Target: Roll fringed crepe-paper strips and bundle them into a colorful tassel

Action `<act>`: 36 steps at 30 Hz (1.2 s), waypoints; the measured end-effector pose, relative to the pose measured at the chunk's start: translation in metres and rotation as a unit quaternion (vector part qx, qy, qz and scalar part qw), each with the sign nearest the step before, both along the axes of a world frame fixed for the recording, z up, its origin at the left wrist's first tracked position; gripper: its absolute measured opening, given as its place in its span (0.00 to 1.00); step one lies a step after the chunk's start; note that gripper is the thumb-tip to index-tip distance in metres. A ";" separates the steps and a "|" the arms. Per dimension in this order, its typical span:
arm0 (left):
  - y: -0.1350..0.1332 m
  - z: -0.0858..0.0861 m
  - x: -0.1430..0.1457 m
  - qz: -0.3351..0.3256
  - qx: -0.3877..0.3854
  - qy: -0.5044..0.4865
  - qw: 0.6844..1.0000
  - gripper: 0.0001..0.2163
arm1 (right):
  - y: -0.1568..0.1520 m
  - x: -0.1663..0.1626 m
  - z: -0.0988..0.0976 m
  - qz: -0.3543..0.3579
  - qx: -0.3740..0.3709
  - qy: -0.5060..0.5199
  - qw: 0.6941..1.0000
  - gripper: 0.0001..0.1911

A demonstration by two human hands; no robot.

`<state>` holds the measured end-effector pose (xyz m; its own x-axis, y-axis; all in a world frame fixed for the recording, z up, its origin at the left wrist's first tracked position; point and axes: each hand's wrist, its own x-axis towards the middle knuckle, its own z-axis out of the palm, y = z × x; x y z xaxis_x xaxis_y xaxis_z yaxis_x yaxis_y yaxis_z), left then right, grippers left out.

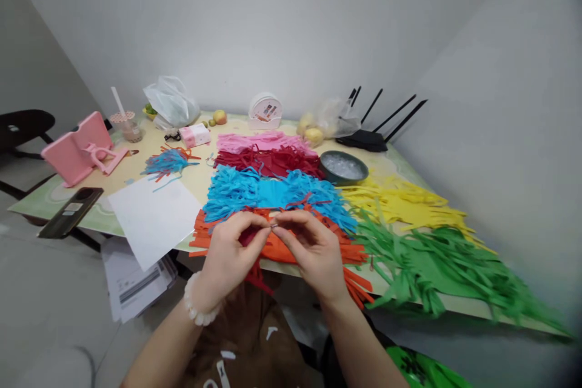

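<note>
My left hand (234, 250) and my right hand (317, 253) meet at the fingertips above the near table edge. Both are closed in a pinch on a tiny thin piece (273, 225), too small to name. Dark red strips (260, 279) show below and behind my left hand; whether it holds them I cannot tell. Right behind the hands lies orange fringed paper (279, 248), partly hidden by them. Beyond it are stacks of blue (271, 193), dark red (273, 162) and pink (264, 142) fringed paper.
Yellow (409, 206) and green fringed paper (436, 264) spread over the right side. Behind them stand a dark bowl (343, 168) and a black router (364, 140). Leftward are a blue-orange tassel (168, 161), white sheet (152, 218), phone (71, 211) and pink stand (79, 148).
</note>
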<state>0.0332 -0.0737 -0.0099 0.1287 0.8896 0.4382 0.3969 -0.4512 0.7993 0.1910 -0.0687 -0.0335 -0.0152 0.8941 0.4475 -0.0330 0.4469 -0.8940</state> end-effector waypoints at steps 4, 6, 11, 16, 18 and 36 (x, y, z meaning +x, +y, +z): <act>-0.001 -0.003 -0.001 -0.040 -0.035 -0.082 0.995 0.08 | 0.004 0.005 0.005 0.008 -0.048 0.031 0.998 0.07; -0.002 -0.006 0.000 -0.031 -0.042 -0.113 0.992 0.08 | 0.006 0.005 0.003 0.033 -0.085 0.070 0.993 0.09; -0.007 -0.014 0.008 0.022 -0.028 -0.158 0.987 0.05 | 0.006 -0.003 -0.005 0.069 -0.102 0.120 0.985 0.06; -0.008 -0.014 0.012 -0.008 -0.051 -0.195 0.979 0.07 | 0.003 -0.002 -0.001 0.058 -0.066 0.129 0.988 0.03; -0.006 -0.012 0.010 -0.035 -0.092 -0.216 0.971 0.08 | 0.002 -0.001 0.001 0.047 -0.057 0.126 0.989 0.03; 0.009 -0.021 -0.004 -0.054 -0.153 -0.247 0.955 0.04 | 0.013 0.004 0.028 0.039 -0.044 -0.085 0.995 0.03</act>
<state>0.0295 -0.0650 -0.0314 0.0712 0.9789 0.1915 -0.0988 -0.1841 0.9779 0.1952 -0.0554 -0.0053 -0.1554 0.9231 0.3517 0.0909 0.3679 -0.9254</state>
